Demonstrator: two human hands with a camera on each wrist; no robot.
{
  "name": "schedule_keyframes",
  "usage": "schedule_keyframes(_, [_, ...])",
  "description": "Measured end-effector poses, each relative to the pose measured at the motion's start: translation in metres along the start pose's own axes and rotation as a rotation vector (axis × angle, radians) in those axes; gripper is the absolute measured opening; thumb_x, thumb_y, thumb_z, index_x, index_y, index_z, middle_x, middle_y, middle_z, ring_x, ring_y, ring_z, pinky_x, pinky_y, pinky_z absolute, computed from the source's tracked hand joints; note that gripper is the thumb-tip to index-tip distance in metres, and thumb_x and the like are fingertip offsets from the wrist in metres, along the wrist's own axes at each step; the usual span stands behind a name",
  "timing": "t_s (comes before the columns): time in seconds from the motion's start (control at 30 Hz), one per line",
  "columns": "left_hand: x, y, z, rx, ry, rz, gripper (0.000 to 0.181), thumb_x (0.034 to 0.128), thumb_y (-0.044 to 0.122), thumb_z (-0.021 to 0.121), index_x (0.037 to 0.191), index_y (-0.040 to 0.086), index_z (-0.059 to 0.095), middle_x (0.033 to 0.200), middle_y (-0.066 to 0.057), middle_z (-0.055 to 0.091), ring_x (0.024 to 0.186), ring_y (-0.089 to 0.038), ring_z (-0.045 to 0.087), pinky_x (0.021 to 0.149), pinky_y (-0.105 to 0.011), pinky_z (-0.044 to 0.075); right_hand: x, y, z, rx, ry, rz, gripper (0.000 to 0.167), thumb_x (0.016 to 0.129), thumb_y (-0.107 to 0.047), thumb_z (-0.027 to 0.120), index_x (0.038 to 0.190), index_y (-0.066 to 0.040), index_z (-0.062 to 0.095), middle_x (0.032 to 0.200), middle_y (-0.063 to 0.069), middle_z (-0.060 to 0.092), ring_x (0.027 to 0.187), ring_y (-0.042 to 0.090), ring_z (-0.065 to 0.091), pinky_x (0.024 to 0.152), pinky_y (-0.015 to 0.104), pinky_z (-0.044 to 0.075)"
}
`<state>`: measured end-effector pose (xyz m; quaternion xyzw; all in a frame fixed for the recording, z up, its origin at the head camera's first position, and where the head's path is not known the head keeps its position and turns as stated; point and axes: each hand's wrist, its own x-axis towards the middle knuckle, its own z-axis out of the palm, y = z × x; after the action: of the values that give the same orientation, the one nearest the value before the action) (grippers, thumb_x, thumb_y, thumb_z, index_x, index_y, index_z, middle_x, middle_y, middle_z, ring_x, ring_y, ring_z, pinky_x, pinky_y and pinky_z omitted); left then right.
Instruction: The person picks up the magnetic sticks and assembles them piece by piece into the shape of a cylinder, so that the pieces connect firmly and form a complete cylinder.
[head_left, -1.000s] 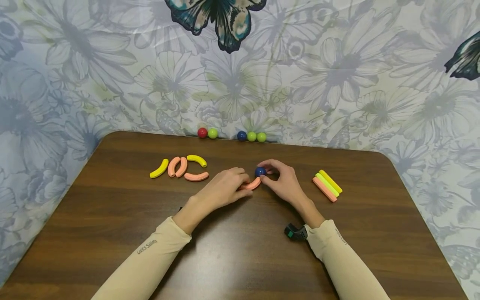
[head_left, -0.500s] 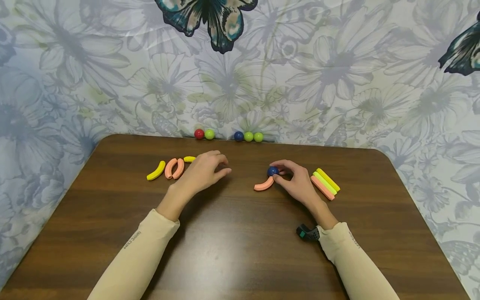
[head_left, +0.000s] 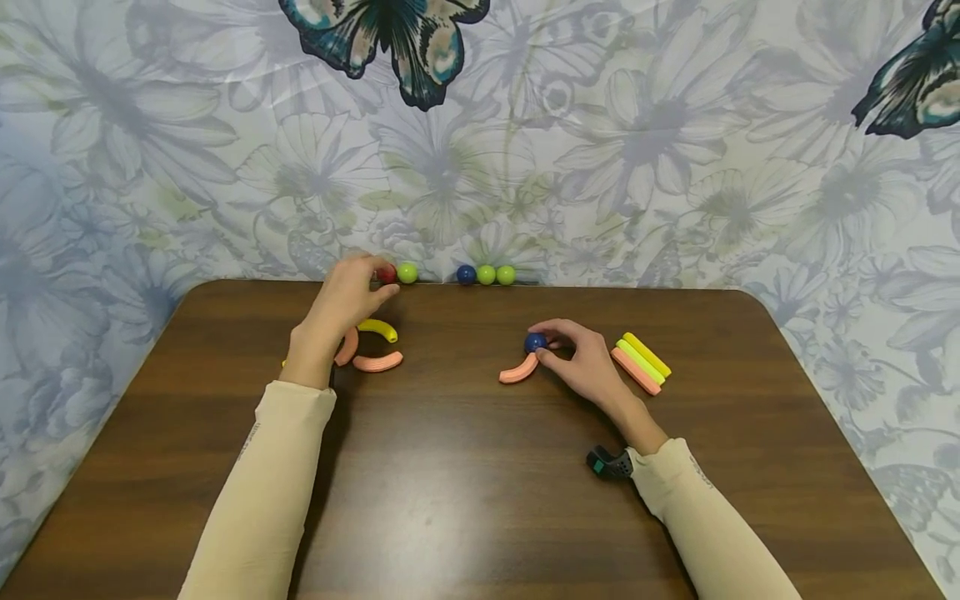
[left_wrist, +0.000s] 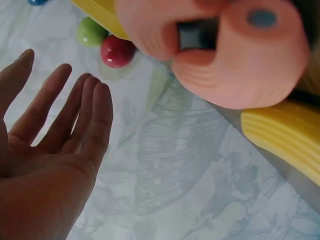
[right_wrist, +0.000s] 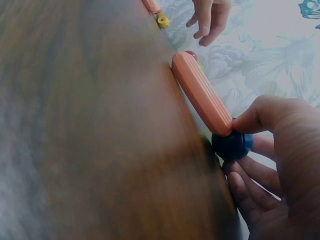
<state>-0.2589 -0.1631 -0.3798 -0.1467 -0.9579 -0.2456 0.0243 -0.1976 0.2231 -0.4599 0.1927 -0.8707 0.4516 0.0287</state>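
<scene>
My right hand [head_left: 581, 358] pinches a blue ball [head_left: 536, 342] between thumb and fingers. A salmon-pink curved ribbed stick [head_left: 517, 369] meets the ball end-on, as the right wrist view also shows with the pink stick [right_wrist: 202, 95] against the blue ball [right_wrist: 231, 146]. Over at the back left, my left hand [head_left: 341, 304] reaches toward a red ball [head_left: 387, 274] beside a green ball [head_left: 407, 273]. In the left wrist view its fingers [left_wrist: 65, 100] are extended and apart from the red ball [left_wrist: 118, 51].
Yellow [head_left: 378, 330] and pink curved sticks [head_left: 378, 362] lie near my left forearm, some partly hidden by it. Along the back edge sit another blue ball [head_left: 466, 275] and two green balls. Three straight sticks [head_left: 641, 362] lie side by side at right.
My left hand has let go of the pink curved stick and moved left and back to the red ball. The right hand keeps its pinch on the blue ball, with the stick still touching it.
</scene>
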Motion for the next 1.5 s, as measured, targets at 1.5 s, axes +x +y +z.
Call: schedule_keyframes(1.5, [0.005,0.048,0.041,0.093,-0.167,0.112,0.020,0.0915,0.016,0.084,0.098,0.001,0.073,0.093,-0.012,0.071,0.083,-0.027,0.066,0.077,-0.043,0.055,0.000,-0.003,0.000,-0.031,0.011,-0.008,0.034,0.099,-0.020,0.076,0.132,-0.019,0.072,0.120,0.000,0.073,0.108,0.014,0.068,0.095,0.035,0.058])
